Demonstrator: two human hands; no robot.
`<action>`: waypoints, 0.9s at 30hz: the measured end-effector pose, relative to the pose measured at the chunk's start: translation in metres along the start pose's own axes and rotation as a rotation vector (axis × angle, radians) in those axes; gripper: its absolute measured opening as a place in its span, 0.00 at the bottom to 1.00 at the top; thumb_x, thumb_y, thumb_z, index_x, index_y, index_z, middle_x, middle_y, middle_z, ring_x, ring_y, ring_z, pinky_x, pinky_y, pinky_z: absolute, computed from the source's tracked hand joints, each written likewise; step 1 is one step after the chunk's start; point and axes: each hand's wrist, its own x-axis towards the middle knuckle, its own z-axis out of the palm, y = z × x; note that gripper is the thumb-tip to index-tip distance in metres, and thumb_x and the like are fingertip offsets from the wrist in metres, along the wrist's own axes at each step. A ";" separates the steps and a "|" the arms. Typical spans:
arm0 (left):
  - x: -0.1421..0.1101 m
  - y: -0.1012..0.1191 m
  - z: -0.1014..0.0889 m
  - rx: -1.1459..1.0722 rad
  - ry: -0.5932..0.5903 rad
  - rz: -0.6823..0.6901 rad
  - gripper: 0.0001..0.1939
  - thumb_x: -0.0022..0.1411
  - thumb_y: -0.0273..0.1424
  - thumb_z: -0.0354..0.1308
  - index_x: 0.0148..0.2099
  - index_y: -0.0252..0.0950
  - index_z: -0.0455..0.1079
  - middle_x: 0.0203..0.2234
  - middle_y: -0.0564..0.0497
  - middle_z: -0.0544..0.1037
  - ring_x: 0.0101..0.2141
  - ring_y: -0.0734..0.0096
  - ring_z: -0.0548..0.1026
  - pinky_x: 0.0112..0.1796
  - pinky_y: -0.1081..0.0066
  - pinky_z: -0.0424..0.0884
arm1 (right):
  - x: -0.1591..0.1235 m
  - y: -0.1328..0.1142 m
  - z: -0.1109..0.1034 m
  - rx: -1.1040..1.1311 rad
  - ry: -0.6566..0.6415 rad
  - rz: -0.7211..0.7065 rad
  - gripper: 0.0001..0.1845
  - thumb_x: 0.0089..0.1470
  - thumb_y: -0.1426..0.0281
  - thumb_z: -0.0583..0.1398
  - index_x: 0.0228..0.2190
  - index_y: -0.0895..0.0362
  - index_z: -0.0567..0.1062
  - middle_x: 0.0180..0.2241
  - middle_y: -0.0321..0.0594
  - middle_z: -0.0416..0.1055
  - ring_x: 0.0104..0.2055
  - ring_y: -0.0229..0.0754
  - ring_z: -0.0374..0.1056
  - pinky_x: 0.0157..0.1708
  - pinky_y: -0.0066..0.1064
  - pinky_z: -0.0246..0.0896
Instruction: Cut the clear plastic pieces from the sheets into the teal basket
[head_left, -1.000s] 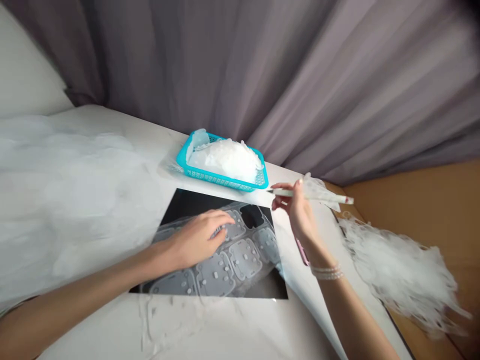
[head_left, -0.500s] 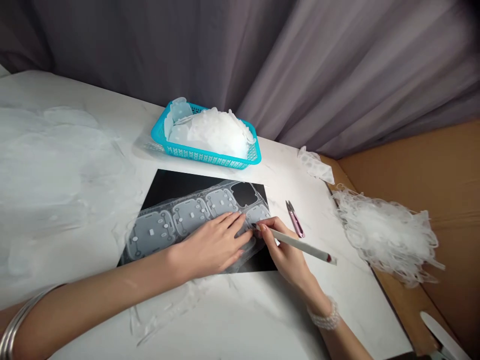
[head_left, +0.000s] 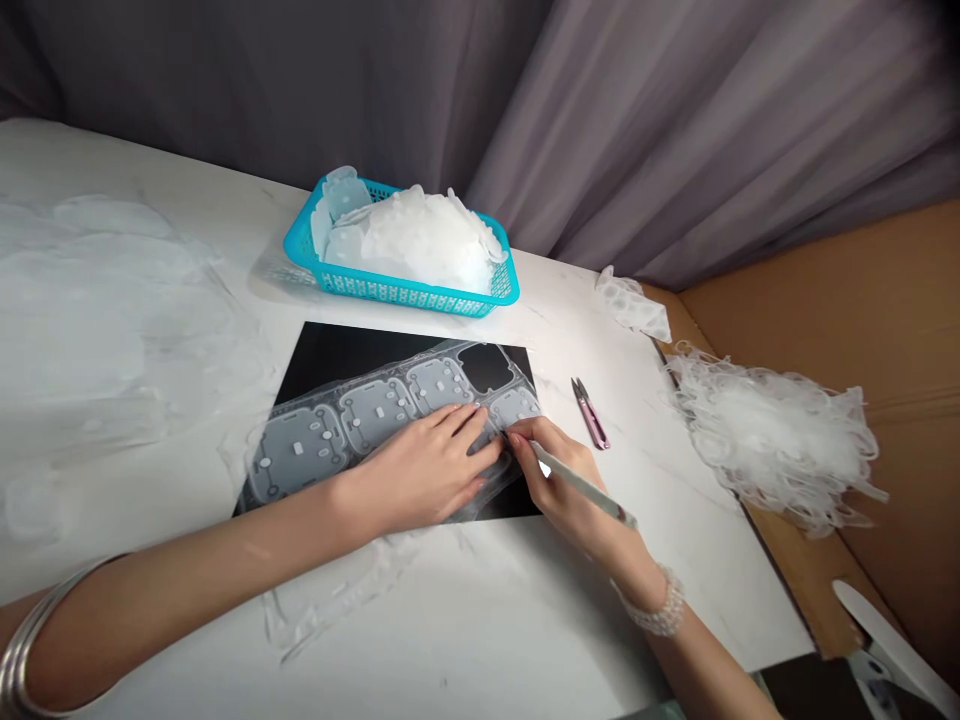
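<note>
A clear moulded silicone-like sheet (head_left: 375, 412) with rounded-square pads lies slantwise over a black mat (head_left: 326, 358). One square opening near its far right end shows black through it. My left hand (head_left: 424, 460) rests flat on the sheet, fingers stretched out, covering part of the pads. Close to its fingertips, my right hand (head_left: 562, 475) pinches a slim pale pen-like tool (head_left: 592, 490) with a dark tip. That tip meets the sheet between the two hands; its exact kind I cannot make out.
Behind the mat stands a blue basket (head_left: 405, 290) heaped with translucent pads. Pink thread snips (head_left: 590, 413) lie to the right. Tangled clear scraps (head_left: 780, 435) pile at the table's right edge, beside cardboard (head_left: 840, 300). More clear sheets (head_left: 90, 320) spread at the left.
The whole view has shifted slightly, so things sit higher in the picture. The tool's rear end has swung closer to my right wrist. My left hand stays flat on the sheet.
</note>
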 end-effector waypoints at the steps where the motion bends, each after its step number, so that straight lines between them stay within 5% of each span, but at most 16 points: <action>1: 0.000 0.000 0.000 0.009 0.000 0.003 0.23 0.69 0.32 0.48 0.62 0.27 0.63 0.63 0.26 0.61 0.63 0.40 0.60 0.59 0.49 0.59 | -0.004 0.000 -0.001 -0.001 0.004 -0.013 0.08 0.67 0.68 0.51 0.37 0.54 0.69 0.36 0.43 0.73 0.33 0.42 0.69 0.34 0.36 0.64; 5: 0.000 0.000 -0.001 0.053 -0.005 0.034 0.23 0.69 0.32 0.47 0.62 0.26 0.62 0.62 0.25 0.62 0.63 0.39 0.60 0.59 0.49 0.59 | -0.011 0.002 0.003 -0.047 0.034 -0.092 0.07 0.66 0.72 0.51 0.39 0.53 0.68 0.43 0.48 0.72 0.44 0.46 0.72 0.40 0.39 0.68; 12: -0.001 0.001 0.002 0.238 0.003 0.065 0.22 0.71 0.34 0.45 0.58 0.25 0.66 0.60 0.25 0.65 0.60 0.41 0.65 0.57 0.51 0.63 | -0.001 0.016 0.021 -0.194 0.102 -0.325 0.09 0.65 0.76 0.50 0.43 0.55 0.68 0.37 0.48 0.71 0.53 0.50 0.69 0.48 0.42 0.72; 16: -0.003 0.000 0.007 0.321 0.039 0.066 0.25 0.72 0.35 0.42 0.61 0.23 0.64 0.60 0.29 0.66 0.61 0.44 0.64 0.57 0.52 0.64 | -0.005 0.015 0.023 -0.320 0.163 -0.327 0.13 0.65 0.75 0.52 0.49 0.58 0.68 0.50 0.56 0.71 0.55 0.51 0.70 0.51 0.46 0.72; 23: -0.006 -0.002 0.015 0.359 0.056 0.059 0.25 0.71 0.34 0.43 0.61 0.23 0.66 0.61 0.29 0.65 0.61 0.44 0.65 0.58 0.51 0.62 | 0.001 0.001 0.008 -0.547 -0.078 -0.386 0.18 0.65 0.78 0.49 0.53 0.66 0.69 0.53 0.62 0.70 0.58 0.56 0.67 0.54 0.47 0.69; 27: -0.007 -0.003 0.018 0.359 0.056 0.059 0.25 0.71 0.33 0.43 0.63 0.24 0.64 0.62 0.28 0.64 0.61 0.43 0.65 0.58 0.50 0.61 | 0.007 0.003 0.005 -0.298 -0.096 -0.300 0.17 0.65 0.77 0.49 0.51 0.63 0.72 0.48 0.55 0.74 0.50 0.50 0.72 0.48 0.42 0.72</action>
